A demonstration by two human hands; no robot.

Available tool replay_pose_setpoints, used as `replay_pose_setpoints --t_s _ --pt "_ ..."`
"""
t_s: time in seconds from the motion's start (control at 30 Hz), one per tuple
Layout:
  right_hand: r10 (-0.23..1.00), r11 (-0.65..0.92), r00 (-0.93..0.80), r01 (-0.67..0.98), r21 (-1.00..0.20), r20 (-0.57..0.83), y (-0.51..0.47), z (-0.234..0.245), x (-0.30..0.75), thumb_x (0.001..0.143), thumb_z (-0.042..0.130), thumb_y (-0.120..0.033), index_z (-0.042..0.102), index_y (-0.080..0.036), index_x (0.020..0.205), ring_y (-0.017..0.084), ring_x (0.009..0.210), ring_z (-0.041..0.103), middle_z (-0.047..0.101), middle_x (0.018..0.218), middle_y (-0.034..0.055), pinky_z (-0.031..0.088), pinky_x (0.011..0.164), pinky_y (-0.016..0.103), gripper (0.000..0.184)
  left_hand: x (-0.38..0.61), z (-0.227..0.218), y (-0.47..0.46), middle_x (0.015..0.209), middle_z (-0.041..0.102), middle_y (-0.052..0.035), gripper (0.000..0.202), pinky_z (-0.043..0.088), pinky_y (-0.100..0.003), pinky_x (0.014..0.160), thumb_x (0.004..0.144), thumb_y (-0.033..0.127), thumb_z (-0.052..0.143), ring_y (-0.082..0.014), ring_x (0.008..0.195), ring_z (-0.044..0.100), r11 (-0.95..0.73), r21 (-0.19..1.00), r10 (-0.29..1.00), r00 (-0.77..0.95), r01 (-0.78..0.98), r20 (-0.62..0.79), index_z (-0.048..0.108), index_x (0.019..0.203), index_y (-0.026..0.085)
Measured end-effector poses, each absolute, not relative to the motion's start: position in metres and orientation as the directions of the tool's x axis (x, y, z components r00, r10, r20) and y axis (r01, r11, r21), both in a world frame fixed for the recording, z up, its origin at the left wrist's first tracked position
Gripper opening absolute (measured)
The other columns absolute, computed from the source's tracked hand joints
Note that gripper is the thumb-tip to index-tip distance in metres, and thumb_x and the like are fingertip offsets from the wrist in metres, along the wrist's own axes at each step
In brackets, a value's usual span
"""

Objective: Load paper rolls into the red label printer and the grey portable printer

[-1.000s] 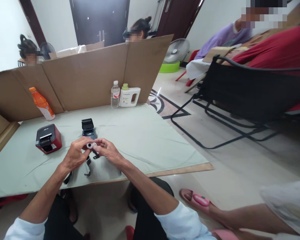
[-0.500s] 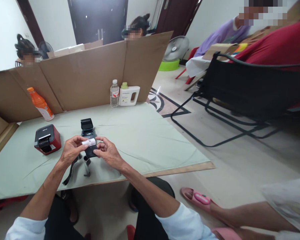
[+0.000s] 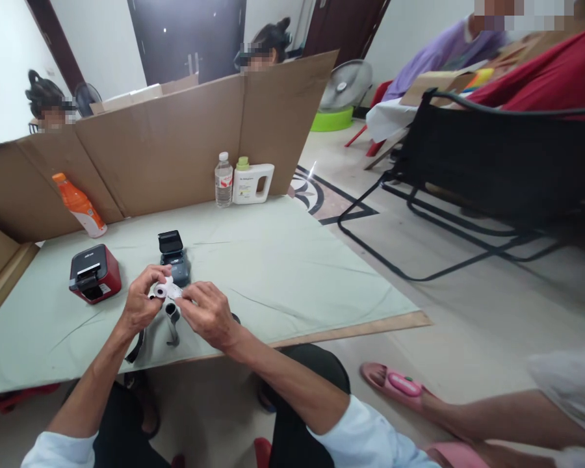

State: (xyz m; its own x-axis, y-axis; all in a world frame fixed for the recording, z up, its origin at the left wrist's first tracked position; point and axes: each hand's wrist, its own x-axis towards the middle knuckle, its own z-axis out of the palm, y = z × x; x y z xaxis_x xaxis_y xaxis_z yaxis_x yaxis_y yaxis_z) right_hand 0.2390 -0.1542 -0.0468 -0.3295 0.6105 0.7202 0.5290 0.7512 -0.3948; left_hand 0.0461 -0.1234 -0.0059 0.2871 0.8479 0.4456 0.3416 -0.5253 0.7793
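In the head view, a small white paper roll [image 3: 160, 290] is held between my two hands, its round end with a dark core facing left. My left hand [image 3: 142, 300] is closed around the roll. My right hand [image 3: 208, 314] pinches the paper at the roll's right side. Just beyond my hands stands a small dark grey portable printer [image 3: 179, 270] with its black lid [image 3: 169, 241] raised. A grey strap [image 3: 172, 328] and a black strap [image 3: 135, 349] lie below my hands. Behind my right wrist shows part of a dark object [image 3: 236, 318].
A red and black box-shaped device [image 3: 95, 273] sits at the left. An orange bottle [image 3: 79, 205], a water bottle [image 3: 223, 181] and a white jug [image 3: 251, 184] stand along the cardboard wall [image 3: 160, 156]. To the right is a black folding chair [image 3: 497, 162]; other people sit around.
The black flat piece has left my right hand, which now pinches the paper. The roll has come nearer and left, its end turned into view. More of the portable printer shows.
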Motion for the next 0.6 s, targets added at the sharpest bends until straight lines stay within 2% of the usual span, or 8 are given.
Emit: replay_pose_setpoints --t_s 0.07,0.17,0.27,0.4,0.5,0.6 --pt "0.570 0.776 -0.347 0.525 -0.349 0.744 -0.157 -0.049 0.237 0.101 0.053 -0.014 0.074 -0.025 0.089 0.021 0.086 0.058 0.066 0.086 0.0069 0.043 0.081 0.036 0.026 0.048 -0.008 -0.128 0.121 0.068 -0.0125 0.015 0.051 -0.044 0.106 0.081 0.017 0.066 -0.0273 0.126 0.064 -0.557 0.746 0.830 0.282 0.366 0.482 0.052 0.085 0.022" --pt "0.557 0.794 -0.347 0.487 -0.363 0.754 -0.159 -0.052 0.236 0.101 0.053 -0.014 0.074 -0.025 0.091 0.020 0.086 0.061 0.069 0.087 0.0068 0.044 0.082 0.036 0.025 0.049 -0.010 -0.130 0.125 0.067 -0.0135 0.017 0.052 -0.043 0.103 0.081 0.015 0.066 -0.0271 0.125 0.063 -0.580 0.738 0.814 0.275 0.345 0.511 0.051 0.085 0.022" --pt "0.649 0.746 -0.285 0.422 -0.516 0.706 -0.156 -0.054 0.236 0.100 0.055 -0.020 0.074 -0.024 0.100 0.020 0.085 0.064 0.072 0.090 0.0076 0.048 0.082 0.036 0.020 0.046 -0.010 -0.124 0.116 0.069 -0.0119 0.016 0.054 -0.040 0.099 0.081 0.021 0.072 -0.0252 0.115 0.067 -0.524 0.796 0.848 0.265 0.301 0.458 0.059 0.090 0.021" --pt "0.863 0.505 -0.117 0.228 -0.833 0.491 -0.135 -0.052 0.238 0.092 0.060 -0.024 0.070 -0.023 0.119 0.016 0.070 0.062 0.070 0.083 0.0020 0.051 0.072 0.030 0.028 0.038 -0.009 -0.094 0.105 0.072 -0.0089 0.034 0.057 -0.034 0.086 0.078 0.033 0.079 -0.0211 0.095 0.070 -0.368 0.876 0.919 0.264 0.313 0.292 0.067 0.105 0.017" --pt "0.927 0.360 -0.140 0.083 -0.929 0.347 -0.106 -0.050 0.239 0.084 0.061 -0.023 0.073 -0.021 0.106 0.014 0.062 0.058 0.066 0.074 -0.0020 0.049 0.063 0.026 0.025 0.033 -0.005 -0.058 0.095 0.074 -0.0065 0.035 0.055 -0.031 0.080 0.075 0.035 0.080 -0.0191 0.086 0.069 -0.351 0.827 0.931 0.257 0.439 0.259 0.069 0.102 0.016" --pt "0.962 0.163 -0.222 0.009 -0.987 0.157 -0.076 -0.048 0.238 0.078 0.061 -0.018 0.074 -0.017 0.088 0.012 0.057 0.059 0.065 0.067 -0.0026 0.049 0.059 0.023 0.016 0.032 -0.003 -0.023 0.088 0.076 -0.0052 0.023 0.054 -0.029 0.076 0.077 0.035 0.075 -0.0185 0.081 0.068 -0.397 0.682 0.917 0.301 0.614 0.263 0.072 0.090 0.016"
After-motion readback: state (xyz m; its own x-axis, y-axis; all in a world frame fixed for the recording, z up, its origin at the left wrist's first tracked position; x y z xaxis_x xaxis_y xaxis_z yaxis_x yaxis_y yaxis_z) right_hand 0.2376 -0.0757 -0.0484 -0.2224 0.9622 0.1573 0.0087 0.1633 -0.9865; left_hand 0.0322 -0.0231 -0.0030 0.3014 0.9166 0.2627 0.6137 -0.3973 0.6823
